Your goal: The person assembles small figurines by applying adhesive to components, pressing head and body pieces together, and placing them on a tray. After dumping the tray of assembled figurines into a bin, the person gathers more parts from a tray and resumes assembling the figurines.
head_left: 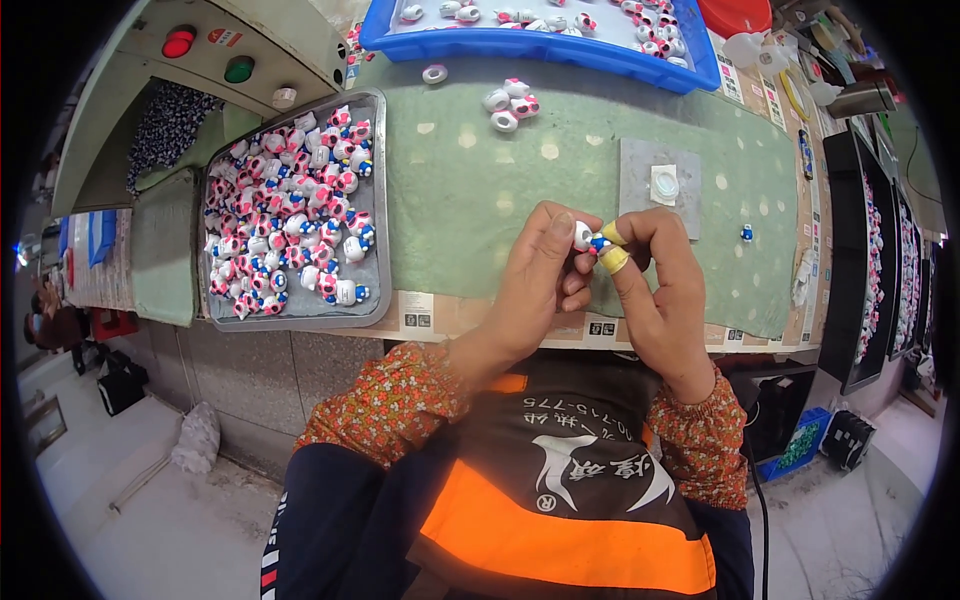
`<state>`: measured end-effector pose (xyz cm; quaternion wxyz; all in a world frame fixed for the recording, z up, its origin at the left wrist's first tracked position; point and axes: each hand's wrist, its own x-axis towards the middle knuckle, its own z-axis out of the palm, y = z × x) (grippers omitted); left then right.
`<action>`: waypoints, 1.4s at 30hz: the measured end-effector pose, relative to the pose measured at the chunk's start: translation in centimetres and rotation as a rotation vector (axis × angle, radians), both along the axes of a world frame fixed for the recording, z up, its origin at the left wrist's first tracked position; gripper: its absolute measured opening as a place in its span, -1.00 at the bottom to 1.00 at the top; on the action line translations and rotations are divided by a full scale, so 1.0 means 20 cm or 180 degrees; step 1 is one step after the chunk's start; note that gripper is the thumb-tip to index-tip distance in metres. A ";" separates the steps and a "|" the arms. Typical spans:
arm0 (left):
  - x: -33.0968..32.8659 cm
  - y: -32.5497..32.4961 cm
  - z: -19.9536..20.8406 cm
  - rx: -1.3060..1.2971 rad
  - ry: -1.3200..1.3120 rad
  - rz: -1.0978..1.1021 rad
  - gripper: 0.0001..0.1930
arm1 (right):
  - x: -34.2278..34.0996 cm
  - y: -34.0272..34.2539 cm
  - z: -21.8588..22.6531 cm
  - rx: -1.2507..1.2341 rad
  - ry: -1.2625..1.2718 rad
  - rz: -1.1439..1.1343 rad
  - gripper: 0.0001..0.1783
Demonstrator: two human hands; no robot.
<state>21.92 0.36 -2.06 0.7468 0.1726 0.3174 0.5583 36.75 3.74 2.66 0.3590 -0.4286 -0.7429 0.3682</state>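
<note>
Above the table's front edge, my left hand point(530, 285) pinches the white head point(583, 236) of a small toy figurine. Yellow tape or finger covers wrap the thumb and forefinger of my right hand point(658, 290), which close on the figurine's blue body point(599, 243). The two parts touch; whether they are joined is hidden by my fingers. Beyond my hands, a grey square plate point(640, 160) bears a small round whitish dish point(664, 184). One small blue body point(746, 233) lies on the green cloth point(560, 190) at the right.
At left, a metal tray point(383, 260) is heaped with pink, white and blue figurines, beside a cabinet with red point(179, 41) and green buttons point(240, 69). White heads point(512, 103) lie near a blue bin point(540, 43) at the back. Racks of figurines point(868, 270) stand right.
</note>
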 end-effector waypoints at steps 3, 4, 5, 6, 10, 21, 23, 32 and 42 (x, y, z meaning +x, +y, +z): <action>0.01 0.00 0.00 0.0074 0.0137 0.0038 -0.68 | -0.01 0.00 0.00 0.0173 -0.0065 -0.0023 -0.85; 0.02 -0.01 0.01 0.0129 0.0231 0.0054 -0.67 | -0.01 0.00 0.00 0.0233 -0.0100 -0.0048 -0.86; 0.03 -0.01 0.01 0.0123 0.0234 0.0053 -0.67 | -0.01 -0.01 -0.01 0.0226 -0.0097 -0.0049 -0.86; 0.03 -0.03 0.01 0.0223 0.0448 0.0080 -0.66 | -0.01 -0.02 -0.02 0.0039 0.0010 -0.0043 -0.86; 0.09 -0.05 -0.05 0.0749 0.1512 0.0589 -0.63 | -0.03 -0.07 -0.10 -0.0188 0.0329 -0.0164 -0.83; 0.12 -0.05 -0.05 0.0909 0.1809 0.0775 -0.62 | -0.08 -0.11 -0.21 0.0131 0.0836 -0.0287 -0.83; 0.12 -0.05 -0.06 0.0963 0.1851 0.0735 -0.61 | -0.07 -0.12 -0.22 0.0061 0.0844 -0.0257 -0.85; -0.19 0.03 0.13 0.0543 0.2403 0.0700 -0.62 | 0.16 0.01 -0.07 -0.0289 0.0358 -0.0584 -0.88; -0.98 -0.02 0.21 0.1268 0.6945 0.1389 -0.70 | 0.65 0.17 -0.03 0.1376 -0.2192 -0.1047 -0.71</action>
